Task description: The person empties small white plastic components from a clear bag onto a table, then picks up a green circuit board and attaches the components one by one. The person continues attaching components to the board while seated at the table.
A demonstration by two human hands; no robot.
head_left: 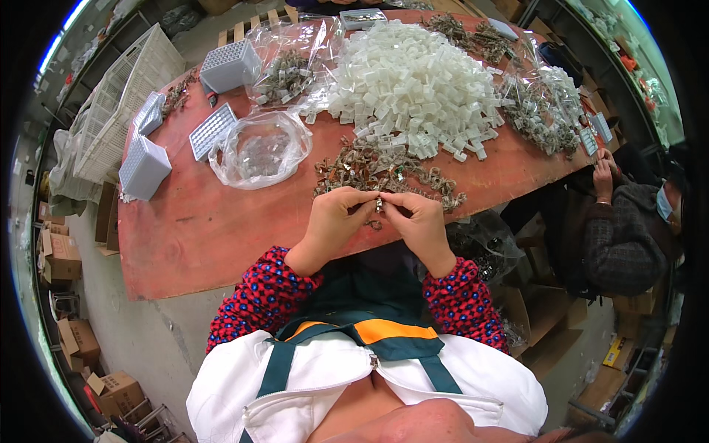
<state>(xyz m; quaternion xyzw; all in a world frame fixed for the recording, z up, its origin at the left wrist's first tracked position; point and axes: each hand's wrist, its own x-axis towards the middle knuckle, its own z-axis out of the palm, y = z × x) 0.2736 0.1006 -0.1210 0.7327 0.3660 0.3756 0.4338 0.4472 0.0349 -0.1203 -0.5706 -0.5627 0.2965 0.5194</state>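
Observation:
My left hand and my right hand meet just over the table's near edge. Thumbs and forefingers of both are pinched together on a small shiny metal piece, too small to name more exactly. Right beyond my fingertips lies a loose heap of small brown-grey curled parts with metallic bits among them. Behind that heap rises a large mound of translucent white plastic pieces. To the left of the heap, an open clear plastic bag with a rolled rim holds small clear pieces.
The red table carries white gridded trays at left and another clear bag of brown-grey parts behind. More brown-grey parts in plastic lie at right, near a co-worker. Cardboard boxes stand on the floor.

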